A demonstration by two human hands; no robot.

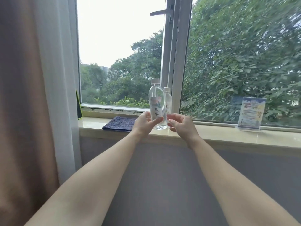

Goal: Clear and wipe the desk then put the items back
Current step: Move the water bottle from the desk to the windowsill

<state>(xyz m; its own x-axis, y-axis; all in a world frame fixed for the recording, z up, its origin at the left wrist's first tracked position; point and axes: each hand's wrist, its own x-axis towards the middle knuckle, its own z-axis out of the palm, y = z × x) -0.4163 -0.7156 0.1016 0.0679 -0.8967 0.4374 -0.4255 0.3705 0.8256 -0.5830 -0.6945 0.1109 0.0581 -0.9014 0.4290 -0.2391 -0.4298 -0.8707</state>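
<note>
We see the front water bottle (156,101) over the pale stone window sill (228,136), near its front edge and just right of a folded blue cloth (119,123). It is clear plastic with a white screw cap, and the water inside bends the green of the trees behind it. A pale label wraps its middle, with a soft coloured picture at the top and dark brush characters running down beneath. The bottle leans a little, cap toward the left. We cannot tell whether its ribbed base touches the sill or is just above it.

The left hand (145,122) grips the bottle low on its body, thumb lying across the front under the label and fingers curled round behind. The right hand (180,123) sits at the bottle's lower right side with its fingers curled. Its thumb tip meets the plastic's edge, but we cannot tell if it actually holds anything.

A second bottle (168,101), same clear body and white cap, stands upright on the sill just behind and to the right, partly hidden by the first. Well apart to the right, an acrylic sign stand (250,114) also rests on the sill.
</note>
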